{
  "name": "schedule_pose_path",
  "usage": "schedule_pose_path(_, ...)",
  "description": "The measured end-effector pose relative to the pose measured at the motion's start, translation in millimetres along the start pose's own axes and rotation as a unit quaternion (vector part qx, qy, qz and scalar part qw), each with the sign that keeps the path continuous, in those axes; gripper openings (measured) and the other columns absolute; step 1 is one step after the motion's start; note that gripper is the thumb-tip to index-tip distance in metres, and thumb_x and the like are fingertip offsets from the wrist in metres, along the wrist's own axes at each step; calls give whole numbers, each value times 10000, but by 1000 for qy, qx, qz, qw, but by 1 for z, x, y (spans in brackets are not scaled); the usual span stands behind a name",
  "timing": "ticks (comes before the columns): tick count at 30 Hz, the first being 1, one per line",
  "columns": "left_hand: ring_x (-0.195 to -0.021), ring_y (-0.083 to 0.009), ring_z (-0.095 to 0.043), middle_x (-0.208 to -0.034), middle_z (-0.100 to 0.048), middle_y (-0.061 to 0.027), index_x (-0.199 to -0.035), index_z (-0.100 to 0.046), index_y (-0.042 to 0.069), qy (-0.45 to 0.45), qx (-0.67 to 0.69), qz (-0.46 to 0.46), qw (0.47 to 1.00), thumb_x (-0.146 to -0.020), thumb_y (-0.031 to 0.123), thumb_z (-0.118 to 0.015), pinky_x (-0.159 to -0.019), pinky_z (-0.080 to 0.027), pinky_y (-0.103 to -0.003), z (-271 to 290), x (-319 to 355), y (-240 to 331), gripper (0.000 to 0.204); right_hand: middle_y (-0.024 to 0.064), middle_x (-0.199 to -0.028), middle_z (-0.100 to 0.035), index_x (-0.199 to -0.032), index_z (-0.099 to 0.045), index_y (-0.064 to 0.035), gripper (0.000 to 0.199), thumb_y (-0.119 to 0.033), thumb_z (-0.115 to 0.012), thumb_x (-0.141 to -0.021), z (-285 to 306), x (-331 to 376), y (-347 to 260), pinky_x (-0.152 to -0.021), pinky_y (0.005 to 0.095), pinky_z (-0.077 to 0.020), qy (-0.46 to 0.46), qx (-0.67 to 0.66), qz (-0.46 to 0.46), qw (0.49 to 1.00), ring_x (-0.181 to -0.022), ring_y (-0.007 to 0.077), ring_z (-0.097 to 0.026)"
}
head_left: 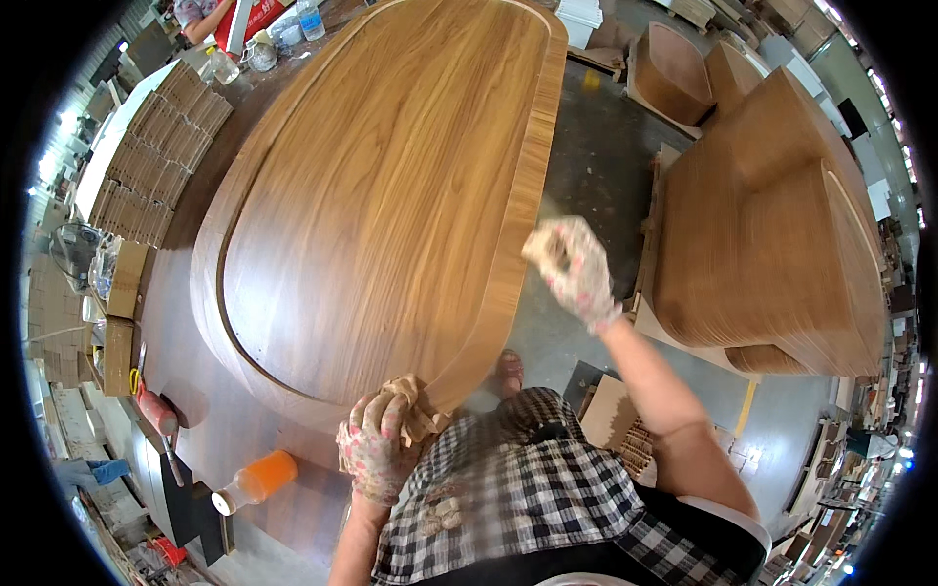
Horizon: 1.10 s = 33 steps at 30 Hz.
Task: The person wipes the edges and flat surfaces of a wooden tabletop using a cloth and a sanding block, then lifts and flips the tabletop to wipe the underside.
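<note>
A large wood-grain tabletop [381,195] with rounded ends and a groove just inside its rim lies on the workbench in front of me. My left hand [376,444], in a pale floral glove, is closed on a crumpled brown rag [418,415] at the tabletop's near end. Just off the long right edge, my right hand [572,269] is raised in a matching glove. Its fingers are curled and slightly blurred, and I cannot make out what they hold.
An orange-filled bottle [259,481] lies on the bench [210,410] near a red-handled tool [156,412]. Flat cardboard pieces [161,146] are stacked at left. Stacked curved brown panels [752,234] stand on pallets at right. Another person's arm [202,21] shows at far left.
</note>
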State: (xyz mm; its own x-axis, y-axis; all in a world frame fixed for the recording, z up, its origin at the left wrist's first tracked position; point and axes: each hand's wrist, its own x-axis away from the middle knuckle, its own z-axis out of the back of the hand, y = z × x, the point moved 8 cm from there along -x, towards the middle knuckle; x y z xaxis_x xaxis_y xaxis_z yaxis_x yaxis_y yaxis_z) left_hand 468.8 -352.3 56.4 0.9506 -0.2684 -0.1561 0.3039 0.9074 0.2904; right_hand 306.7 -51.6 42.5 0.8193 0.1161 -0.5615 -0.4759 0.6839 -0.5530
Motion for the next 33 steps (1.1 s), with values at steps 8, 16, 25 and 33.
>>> schedule_pose_path(8, -1129, -303, -561, -1204, -595, -43, -1225, -553, 188, 21, -21, 14, 999, -592, 279, -851, -868, -438, -468, -6, 5, -4, 706, 138, -954, -645, -1002, -646, -50, 216, -97, -732, -809, 0, -7, 1, -771, 390, -536, -35, -47, -34, 998, -866, 300, -649)
schedule_pose_path(16, -1084, -289, -581, -1173, -609, -23, -1186, -561, 192, 53, -43, 5, 998, -607, 283, -848, -841, -455, -452, -5, 1, 1, 652, 154, -1036, -649, -1103, -623, -26, 331, -149, -734, -816, 7, -16, 20, -809, 406, -547, -29, -20, -27, 999, -934, 295, -653)
schedule_pose_path(25, -1061, -307, -587, -1151, -613, -63, -1160, -555, 153, 48, -43, 3, 998, -641, 303, -856, -861, -454, -452, -3, -1, 4, 618, 129, -1080, -681, -1101, -653, -62, 364, -159, -791, -778, -1, 31, -23, -855, 406, -543, -88, -158, 12, 983, -989, 283, -667)
schedule_pose_path(33, -1105, -279, -570, -1193, -601, -27, -1195, -551, 192, 54, -63, -7, 997, -626, 344, -850, -848, -442, -452, -7, -1, 2, 660, 82, -986, -691, -1064, -628, -36, 216, -131, -652, -871, 0, -57, 81, -874, 393, -508, 30, -64, -87, 994, -980, 287, -637)
